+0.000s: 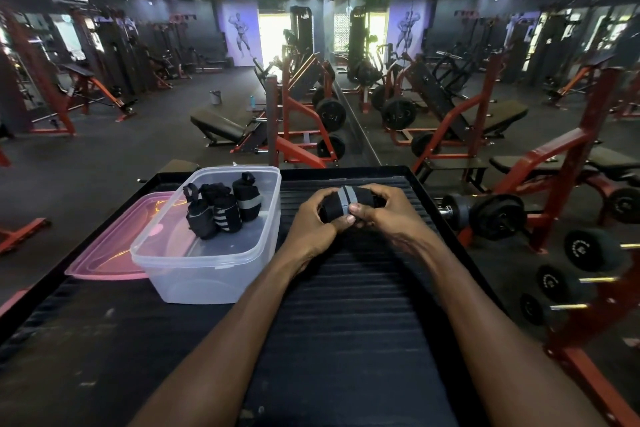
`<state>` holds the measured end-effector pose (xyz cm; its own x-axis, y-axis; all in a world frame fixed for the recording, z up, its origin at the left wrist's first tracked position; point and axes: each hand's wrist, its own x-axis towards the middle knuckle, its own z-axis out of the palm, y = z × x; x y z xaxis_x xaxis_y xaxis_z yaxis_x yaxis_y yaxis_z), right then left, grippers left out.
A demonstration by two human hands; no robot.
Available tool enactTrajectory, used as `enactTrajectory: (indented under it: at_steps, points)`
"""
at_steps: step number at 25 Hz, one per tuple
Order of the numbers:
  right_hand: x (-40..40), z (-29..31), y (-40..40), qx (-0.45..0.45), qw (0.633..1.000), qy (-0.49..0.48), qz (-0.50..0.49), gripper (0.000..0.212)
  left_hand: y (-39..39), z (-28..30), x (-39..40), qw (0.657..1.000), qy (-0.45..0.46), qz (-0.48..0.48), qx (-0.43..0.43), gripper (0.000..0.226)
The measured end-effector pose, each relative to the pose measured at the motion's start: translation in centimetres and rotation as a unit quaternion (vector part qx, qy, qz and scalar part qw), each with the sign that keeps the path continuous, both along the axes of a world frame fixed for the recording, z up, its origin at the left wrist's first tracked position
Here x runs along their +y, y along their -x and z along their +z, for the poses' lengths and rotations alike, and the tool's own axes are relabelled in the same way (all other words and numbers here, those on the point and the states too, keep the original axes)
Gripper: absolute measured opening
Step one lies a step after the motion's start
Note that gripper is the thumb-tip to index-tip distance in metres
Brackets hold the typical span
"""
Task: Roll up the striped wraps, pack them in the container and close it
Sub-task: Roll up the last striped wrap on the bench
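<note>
Over the black ribbed rubber mat, we are gripping a rolled black wrap with grey stripes in both hands.

Our left hand and right hand are curling around its two ends, thumbs pinching the near side. Left of them, the clear plastic container is holding what look like three rolled wraps, beside the pink translucent lid.

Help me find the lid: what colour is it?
Translucent pink; the lid shows in the head view, left of the container.
</note>
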<state>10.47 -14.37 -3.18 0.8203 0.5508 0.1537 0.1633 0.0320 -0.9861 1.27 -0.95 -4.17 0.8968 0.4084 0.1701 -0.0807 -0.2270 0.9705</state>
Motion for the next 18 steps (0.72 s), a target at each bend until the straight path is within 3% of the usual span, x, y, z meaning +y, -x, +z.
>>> enactTrajectory:
  at_steps: [6, 8, 11, 14, 18]
  points:
    - [0.66, 0.39, 0.52, 0.073, 0.995, -0.050, 0.037, 0.028, 0.04, -0.09, -0.31, 0.996, -0.020, 0.042, -0.070, 0.062]
    - [0.67, 0.41, 0.62, 0.059, 0.997, -0.045, 0.023, 0.030, -0.07, -0.16, -0.34, 0.995, -0.039, 0.042, -0.082, 0.064]
    - [0.40, 0.06, 0.24, -0.001, 1.000, -0.001, 0.000, 0.023, -0.11, -0.45, -0.49, 0.990, -0.128, 0.038, -0.052, 0.060]
    - [0.48, -0.28, -0.05, 0.004, 0.999, 0.027, -0.017, 0.027, -0.01, -0.70, -0.76, 0.970, -0.231, 0.069, -0.016, 0.062]
    - [0.94, -0.53, -0.18, 0.041, 0.997, 0.025, -0.063, 0.035, 0.23, 0.05, -0.76, 0.961, -0.254, 0.106, -0.007, 0.060]
